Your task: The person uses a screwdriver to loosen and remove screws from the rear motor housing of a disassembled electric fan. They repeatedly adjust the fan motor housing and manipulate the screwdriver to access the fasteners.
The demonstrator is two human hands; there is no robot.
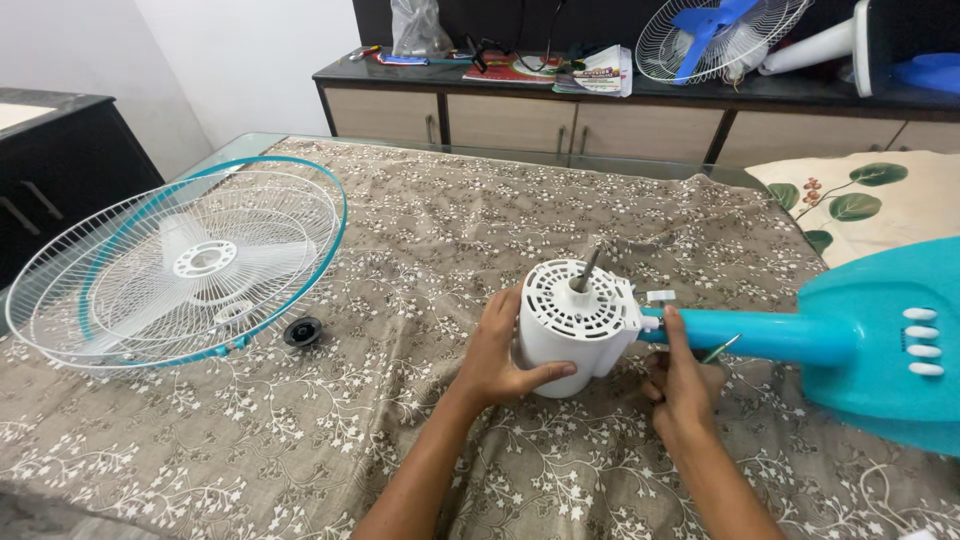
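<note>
A: Hands? Two, left hand (497, 352) and right hand (680, 385).

B: Agreed. Motor housings?

A: One, white motor housing (575, 325), with one metal shaft (586, 270) sticking up.

B: Fan grilles?

A: Two. Near left on the table, teal-rimmed grille (185, 265); far right on the sideboard, white grille (715, 38).

B: Blade sets?

A: Two: white blades (205, 262) inside the near grille, blue blades (712, 22) in the far one.

B: Stands?

A: One teal stand (860, 340), four white buttons (922, 340). One black round cap (302, 331).

A white vented fan motor housing (577, 325), shaft pointing up, joined to a teal stand neck (745, 335).
</note>
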